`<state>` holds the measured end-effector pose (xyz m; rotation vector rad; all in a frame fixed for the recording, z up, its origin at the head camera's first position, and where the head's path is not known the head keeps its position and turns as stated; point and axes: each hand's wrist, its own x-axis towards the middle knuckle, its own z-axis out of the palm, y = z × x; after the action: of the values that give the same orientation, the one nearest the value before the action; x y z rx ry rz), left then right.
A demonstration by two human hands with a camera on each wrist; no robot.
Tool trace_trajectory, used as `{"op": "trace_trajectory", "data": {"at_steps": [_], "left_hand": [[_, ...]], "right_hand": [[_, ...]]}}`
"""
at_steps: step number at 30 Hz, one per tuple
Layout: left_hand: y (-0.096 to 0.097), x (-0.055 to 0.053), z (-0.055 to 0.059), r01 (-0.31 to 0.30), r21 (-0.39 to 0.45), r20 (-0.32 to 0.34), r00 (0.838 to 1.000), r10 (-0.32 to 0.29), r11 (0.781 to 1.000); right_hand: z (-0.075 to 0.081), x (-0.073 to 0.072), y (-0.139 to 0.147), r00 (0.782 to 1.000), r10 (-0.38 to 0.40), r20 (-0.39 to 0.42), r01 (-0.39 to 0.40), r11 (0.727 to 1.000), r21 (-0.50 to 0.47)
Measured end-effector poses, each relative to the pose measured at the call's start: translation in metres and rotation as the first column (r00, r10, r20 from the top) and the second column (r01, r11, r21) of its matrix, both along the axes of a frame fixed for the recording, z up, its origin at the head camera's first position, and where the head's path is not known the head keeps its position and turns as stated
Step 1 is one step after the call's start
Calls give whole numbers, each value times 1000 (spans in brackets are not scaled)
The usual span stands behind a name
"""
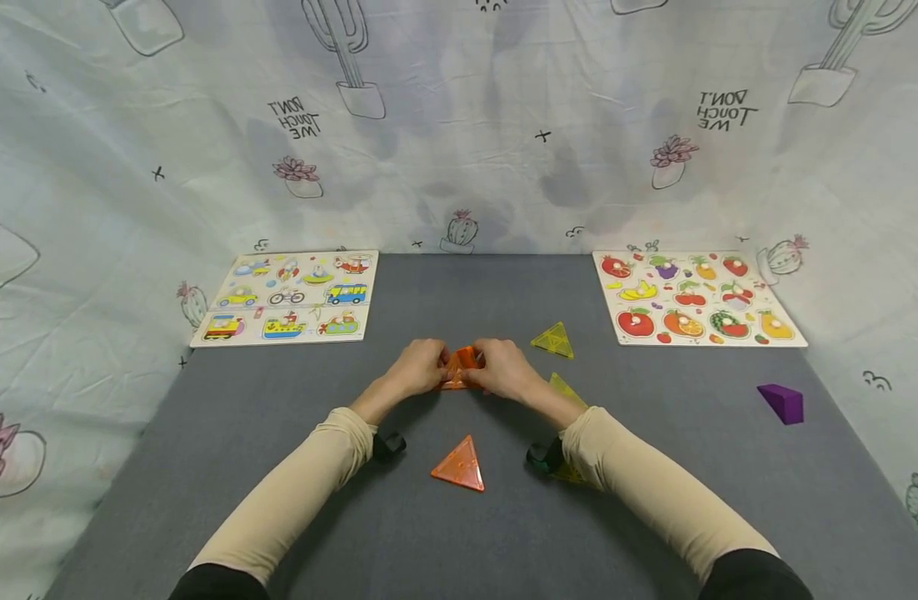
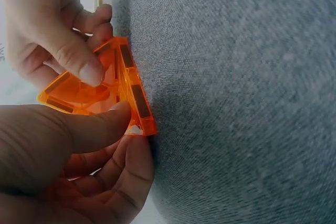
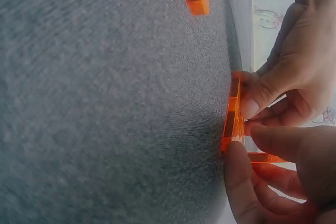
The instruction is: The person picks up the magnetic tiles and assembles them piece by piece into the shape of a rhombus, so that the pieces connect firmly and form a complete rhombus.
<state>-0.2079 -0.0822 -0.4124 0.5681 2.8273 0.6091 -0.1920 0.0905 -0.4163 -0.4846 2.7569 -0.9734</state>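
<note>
The grey worktop [image 1: 474, 550] is occupied at its far left corner by a vehicle board [image 1: 303, 304] and at its far right corner by a fruit board [image 1: 702, 302]. Between left hand [image 1: 417, 364] and right hand [image 1: 504, 369], orange tiles [image 1: 456, 377] are held pinched, around mid-worktop. Towards the right edge, a purple block [image 1: 785, 403] is seen.

We see a grey desk [image 1: 459, 550], a pale cloth backdrop [image 1: 459, 125] rising along its far edge and beyond its left and right edges, line-drawn cacti [image 1: 461, 233], pink succulents [image 1: 672, 152] and dark lettering [image 1: 294, 117] printed on it, faint creases, soft light.
</note>
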Motion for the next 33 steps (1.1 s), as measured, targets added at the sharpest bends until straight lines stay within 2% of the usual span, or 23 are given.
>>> {"op": "trace_trajectory", "data": {"at_steps": [2,8,16,19,25,27,30,33], "left_hand": [[-1,0,0,-1,5,4,1000,1,1000],[-1,2,2,-21,9,4,1000,20,1000],[-3,4,0,-4,21,-12,1000,4,1000],[-4,5,0,-3,32,-9,1000,3,999],[-1,4,-1,-5,28,7,1000,5,1000],[0,5,-1,1,21,-6,1000,-1,1000],[1,12,2,-4,18,-72,997,5,1000],[1,31,9,7,11,-128,992,-5,1000]], "right_hand": [[0,1,1,1000,19,-7,-19,999,31],[3,5,1,987,96,-128,-73,983,170],[3,5,2,974,186,-128,-163,972,172],[2,5,2,974,174,-145,-149,974,171],[0,8,4,975,109,-195,-69,977,203],[-1,8,5,975,100,-197,-59,977,204],[-1,8,8,978,100,-184,-64,980,190],[0,6,10,981,115,-154,-86,979,182]]}}
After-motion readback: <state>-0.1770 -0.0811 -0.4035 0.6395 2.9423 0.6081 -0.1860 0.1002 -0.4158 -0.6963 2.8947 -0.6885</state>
